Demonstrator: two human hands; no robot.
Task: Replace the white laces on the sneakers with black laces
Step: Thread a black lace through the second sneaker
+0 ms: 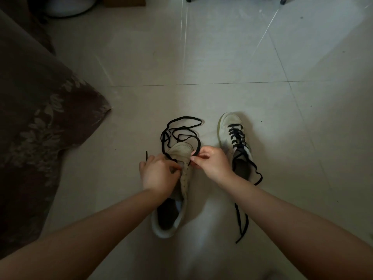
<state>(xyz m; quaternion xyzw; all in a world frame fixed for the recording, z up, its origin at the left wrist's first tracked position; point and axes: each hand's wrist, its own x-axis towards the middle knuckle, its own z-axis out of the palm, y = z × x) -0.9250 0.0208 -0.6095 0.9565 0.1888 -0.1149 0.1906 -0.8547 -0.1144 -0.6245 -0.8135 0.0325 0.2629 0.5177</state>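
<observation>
Two white sneakers stand on the tiled floor, toes pointing away from me. The left sneaker has bare eyelets, and a loose black lace lies looped over and beyond its toe. My left hand grips the sneaker's left eyelet flap, fingers curled at the tongue. My right hand pinches the black lace close to the lowest right eyelet. The right sneaker is threaded with a black lace whose free ends trail toward me along the floor.
A brown floral fabric drapes over something at the left and reaches the floor. A white round object and chair feet sit at the far edge. Pale floor tiles lie beyond the shoes.
</observation>
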